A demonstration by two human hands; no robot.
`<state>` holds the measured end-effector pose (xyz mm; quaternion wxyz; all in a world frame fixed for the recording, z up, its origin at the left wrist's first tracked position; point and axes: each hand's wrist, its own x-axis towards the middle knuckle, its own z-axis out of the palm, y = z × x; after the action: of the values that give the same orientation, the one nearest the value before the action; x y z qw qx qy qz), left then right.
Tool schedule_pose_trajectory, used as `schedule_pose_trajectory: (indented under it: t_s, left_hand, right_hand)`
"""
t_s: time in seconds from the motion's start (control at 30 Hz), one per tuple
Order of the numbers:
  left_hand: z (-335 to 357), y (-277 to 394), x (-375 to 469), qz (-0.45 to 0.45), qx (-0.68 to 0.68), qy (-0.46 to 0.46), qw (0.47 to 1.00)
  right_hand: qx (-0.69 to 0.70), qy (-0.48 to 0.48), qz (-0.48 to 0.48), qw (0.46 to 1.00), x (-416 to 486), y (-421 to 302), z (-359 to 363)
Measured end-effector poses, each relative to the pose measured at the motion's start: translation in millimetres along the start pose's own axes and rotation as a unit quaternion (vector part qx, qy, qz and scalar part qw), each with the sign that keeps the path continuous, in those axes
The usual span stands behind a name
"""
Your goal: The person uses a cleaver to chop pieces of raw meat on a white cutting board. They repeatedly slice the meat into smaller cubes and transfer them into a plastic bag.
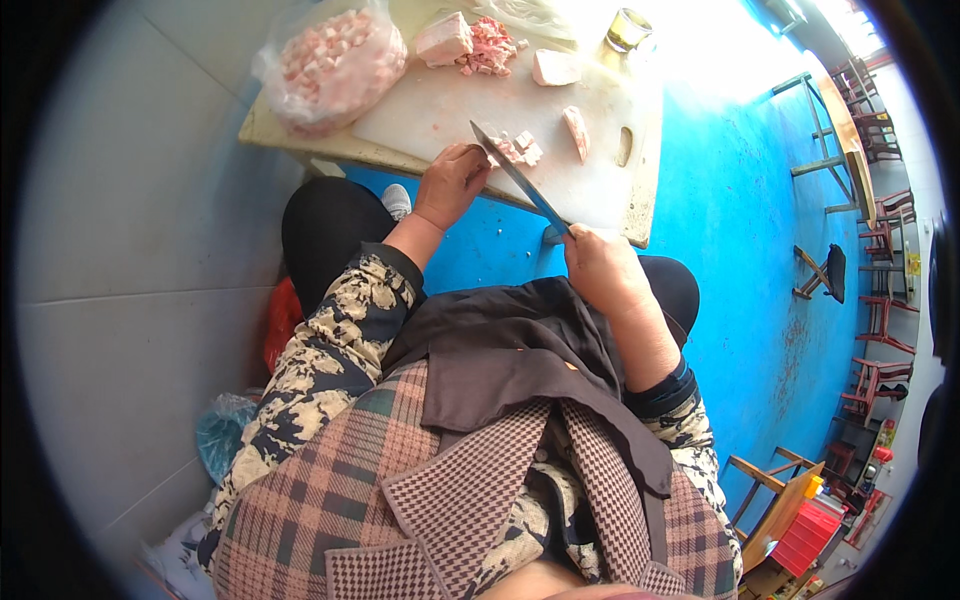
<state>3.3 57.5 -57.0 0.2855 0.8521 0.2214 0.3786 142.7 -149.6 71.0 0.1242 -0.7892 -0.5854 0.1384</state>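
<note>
My right hand [609, 268] grips the handle of a long-bladed knife [523, 182], which slants up and left across the front of a white plastic cutting board [450, 105]. Beside the blade's tip end is my left hand [452, 180], its fingers bunched at the board's near edge; whether they pinch a piece is hidden. Small diced pieces of pale, fatty raw meat [527, 148] lie against the blade's far side. A narrow strip of the same meat [577, 133] rests farther right.
Farther back are a large fatty chunk [444, 40], redder chopped meat [489, 49] and a smaller block [556, 68]. A clear plastic bag [337, 71] of cubes stands at left. A glass [628, 30] is near the back right. A grey wall [142, 225] borders the left.
</note>
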Motion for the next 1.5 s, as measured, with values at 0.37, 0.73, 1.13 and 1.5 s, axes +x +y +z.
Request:
schedule_pose_trajectory:
  t_s: [0.37,0.73,1.13,1.5]
  left_hand:
    - [4.8,1.2,-1.7,-0.011,-0.01,-0.008,1.0]
    - [2.6,-2.9,6.5,-0.105,-0.007,-0.039,0.994]
    - [-7.4,12.3,36.5,0.039,0.072,-0.105,0.991]
    - [-12.3,31.9,70.0,0.034,0.189,-0.318,0.928]
  right_hand:
    - [0.028,0.017,-0.004,0.999,61.2,-13.5,39.2]
    - [0.101,0.103,-0.007,0.99,2.7,30.2,18.3]
    - [0.634,0.108,0.186,0.743,13.2,94.3,20.0]
    - [0.631,0.088,0.154,0.755,-10.6,90.9,22.0]
